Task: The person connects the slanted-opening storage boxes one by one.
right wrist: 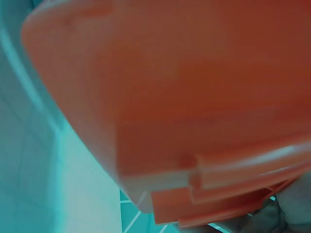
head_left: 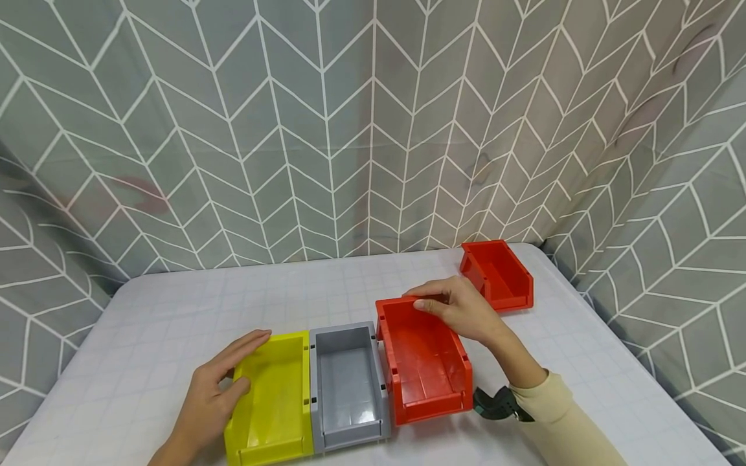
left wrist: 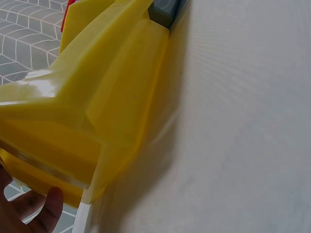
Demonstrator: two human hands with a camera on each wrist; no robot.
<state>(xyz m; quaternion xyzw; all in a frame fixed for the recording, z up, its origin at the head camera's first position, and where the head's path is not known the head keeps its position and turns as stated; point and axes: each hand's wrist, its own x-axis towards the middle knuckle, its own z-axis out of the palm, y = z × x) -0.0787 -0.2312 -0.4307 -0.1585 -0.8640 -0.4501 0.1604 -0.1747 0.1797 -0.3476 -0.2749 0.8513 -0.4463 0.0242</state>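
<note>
A yellow plastic bin (head_left: pixel 276 388) stands at the left, with a grey bin (head_left: pixel 346 375) against its right side. My left hand (head_left: pixel 210 385) holds the yellow bin at its back left, thumb over the side wall and fingers along the rear corner. In the left wrist view, fingertips (left wrist: pixel 53 204) show beside the yellow wall. My right hand (head_left: pixel 457 307) grips the back rim of a red bin (head_left: pixel 422 356), thumb inside and fingers behind. This red bin sits slightly askew beside the grey one, and its wall (right wrist: pixel 170 87) fills much of the right wrist view.
Another red bin (head_left: pixel 506 275) stands at the table's back right. A white cloth covers the table (head_left: pixel 175 310). Grey patterned curtains (head_left: pixel 350 129) hang behind and at the sides. A dark strap (head_left: pixel 501 404) is at my right wrist, by the sleeve.
</note>
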